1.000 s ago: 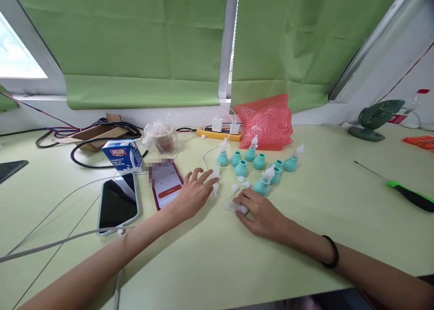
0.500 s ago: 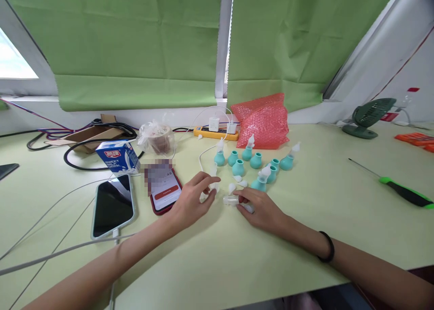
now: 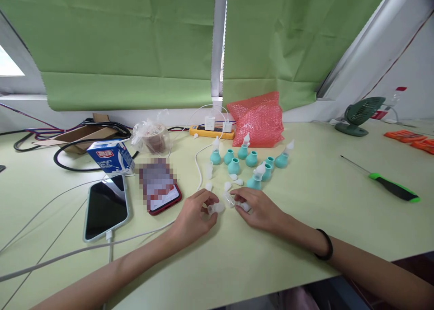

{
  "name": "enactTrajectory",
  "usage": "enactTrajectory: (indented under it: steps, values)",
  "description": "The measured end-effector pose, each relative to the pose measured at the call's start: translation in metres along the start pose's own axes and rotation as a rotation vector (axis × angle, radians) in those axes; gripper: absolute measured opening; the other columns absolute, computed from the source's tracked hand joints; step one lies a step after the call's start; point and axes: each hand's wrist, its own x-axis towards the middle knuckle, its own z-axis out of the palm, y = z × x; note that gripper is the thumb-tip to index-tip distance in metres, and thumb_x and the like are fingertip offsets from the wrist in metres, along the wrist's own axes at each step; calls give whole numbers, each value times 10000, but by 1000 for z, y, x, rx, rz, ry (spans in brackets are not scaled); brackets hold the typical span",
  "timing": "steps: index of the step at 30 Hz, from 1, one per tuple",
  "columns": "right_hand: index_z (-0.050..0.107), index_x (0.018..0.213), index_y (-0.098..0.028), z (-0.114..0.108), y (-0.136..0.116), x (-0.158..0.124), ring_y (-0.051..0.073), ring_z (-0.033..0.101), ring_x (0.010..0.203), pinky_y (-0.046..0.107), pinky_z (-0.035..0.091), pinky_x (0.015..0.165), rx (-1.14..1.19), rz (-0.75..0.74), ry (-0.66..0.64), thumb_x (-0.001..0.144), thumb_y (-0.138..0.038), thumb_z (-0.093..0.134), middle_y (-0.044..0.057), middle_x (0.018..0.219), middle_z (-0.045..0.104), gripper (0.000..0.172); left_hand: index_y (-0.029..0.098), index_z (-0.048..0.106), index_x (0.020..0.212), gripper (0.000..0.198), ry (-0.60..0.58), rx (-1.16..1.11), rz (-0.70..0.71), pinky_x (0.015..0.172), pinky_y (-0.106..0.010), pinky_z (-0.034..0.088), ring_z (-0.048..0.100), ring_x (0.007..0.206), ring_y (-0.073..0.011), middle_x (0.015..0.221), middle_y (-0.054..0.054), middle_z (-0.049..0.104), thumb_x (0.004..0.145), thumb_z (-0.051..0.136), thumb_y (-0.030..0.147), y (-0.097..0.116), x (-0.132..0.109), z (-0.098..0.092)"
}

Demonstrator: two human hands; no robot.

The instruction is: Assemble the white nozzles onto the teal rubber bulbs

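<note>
My left hand [image 3: 196,213] is closed with thumb and fingers around a short clear plastic tube [image 3: 214,209] just above the table. Opposite it, my right hand [image 3: 259,209] pinches another clear plastic tube [image 3: 229,199], tilted; a small whitish piece [image 3: 244,206] shows under its fingers. Beyond the hands lie loose white tips [image 3: 228,186] and an upright clear tube [image 3: 209,170]. Several teal rubber bulbs [image 3: 233,166] stand behind, some open-necked. Others carry a clear tube with a white tip, such as the teal bulb [image 3: 254,181] nearest my right hand.
Left of my hands lie a red-cased phone [image 3: 165,204], a charging phone [image 3: 106,208] and a blue milk carton [image 3: 113,158]. A yellow power strip [image 3: 200,131] and red bubble-wrap bag [image 3: 259,124] sit at the back. Rightward are a screwdriver [image 3: 393,187] and green fan [image 3: 362,113].
My left hand has come down toward me and now holds a clear tube. The tube at my right hand has turned from level to tilted. The whole view has shifted slightly.
</note>
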Motion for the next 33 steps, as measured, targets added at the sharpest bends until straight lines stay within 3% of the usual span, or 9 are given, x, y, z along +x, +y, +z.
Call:
enactTrajectory:
  steps: [3, 7, 12, 16, 22, 33]
  values:
    - [532, 950, -137, -1, 0, -1, 194, 581, 767, 317, 483, 653, -24, -3, -22, 705, -90, 463, 85, 840, 614, 259, 176, 537, 881, 276, -22, 62, 35, 637, -259, 480, 530, 697, -133, 787, -18, 559, 631, 504, 65, -2, -6, 4]
    - [550, 898, -147, 0, -1, -1, 170, 579, 695, 292, 477, 608, 9, -4, -10, 706, -69, 457, 58, 778, 613, 227, 173, 565, 831, 216, -49, 97, 30, 643, -267, 460, 543, 696, -145, 783, -20, 594, 639, 532, 81, -4, -8, 7]
    - [552, 840, -153, -3, -8, -1, 157, 566, 678, 270, 463, 584, 49, -83, 188, 721, -84, 480, 48, 716, 596, 156, 167, 600, 844, 184, -51, 59, 33, 713, -284, 451, 558, 784, -167, 816, -33, 625, 666, 582, 124, -5, -9, 9]
    - [558, 781, -179, -4, -18, -2, 125, 562, 652, 234, 465, 575, 208, -153, 302, 739, -109, 513, 30, 695, 593, 93, 178, 624, 879, 186, -95, 52, 70, 732, -284, 449, 554, 816, -172, 867, -50, 611, 694, 598, 174, -2, -8, 9]
    - [579, 741, -177, 1, -25, -2, 112, 586, 649, 213, 486, 584, 417, -164, 219, 713, -86, 542, 25, 705, 622, 102, 176, 632, 849, 143, -131, 77, 88, 707, -276, 451, 546, 792, -172, 831, -57, 589, 721, 583, 214, 1, -7, 7]
    - [583, 750, -187, 3, -24, -3, 117, 616, 700, 210, 516, 626, 364, -285, 262, 724, -107, 540, 21, 711, 651, 94, 179, 626, 879, 167, -122, 100, 98, 708, -280, 446, 539, 784, -172, 819, -53, 585, 729, 575, 232, -2, -7, 8]
